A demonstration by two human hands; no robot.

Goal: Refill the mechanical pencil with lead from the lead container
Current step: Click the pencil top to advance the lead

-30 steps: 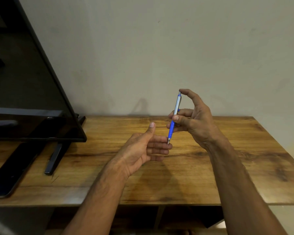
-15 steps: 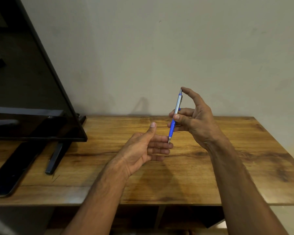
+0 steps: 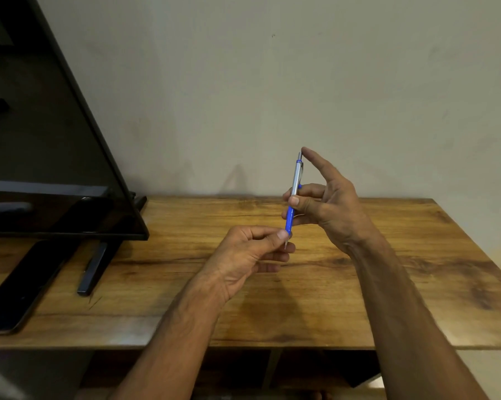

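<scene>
A mechanical pencil [image 3: 294, 194] with a silver barrel and blue grip stands nearly upright above the wooden table [image 3: 387, 269], tip down. My right hand [image 3: 327, 206] holds its barrel between thumb and middle fingers, with the index fingertip resting on the top button. My left hand [image 3: 249, 255] is below it, thumb and fingers pinched together around the pencil's tip. Whether a lead sits between those fingers is too small to tell. No lead container is in view.
A large black TV [image 3: 41, 140] stands at the left on a dark stand leg [image 3: 95, 267]. A dark flat device [image 3: 21, 287] lies at the table's left front. A plain wall rises behind the table.
My left hand has closed from an open palm under the tip to a pinch at the pencil's tip. The right hand and pencil have hardly moved.
</scene>
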